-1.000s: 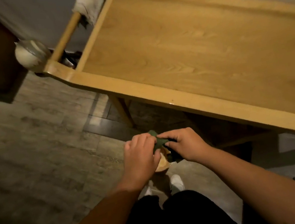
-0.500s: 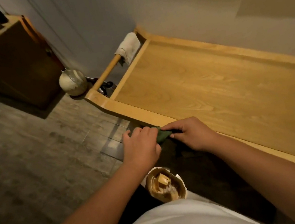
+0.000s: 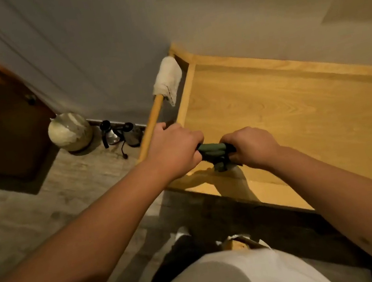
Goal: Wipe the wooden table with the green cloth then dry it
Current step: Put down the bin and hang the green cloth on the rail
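We see the left hand [image 3: 174, 151] and right hand [image 3: 250, 145] both fisted around the green cloth [image 3: 214, 150], twisted between them. Its ends are hidden inside our fists above the wooden table [image 3: 300, 115].

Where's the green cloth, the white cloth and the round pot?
green cloth [image 3: 214, 150], head view, bunched middle between the hands
white cloth [image 3: 167, 79], head view, middle, draped over the rail
round pot [image 3: 69, 132], head view, pale belly

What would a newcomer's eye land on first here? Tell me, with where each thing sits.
First, the two hands low in the middle: the left hand and right hand hold a bunched green cloth between them, above the wooden table near its left end. Next, the white cloth draped over the rail at the table's far left corner, and a round pale pot on the floor by the wall.
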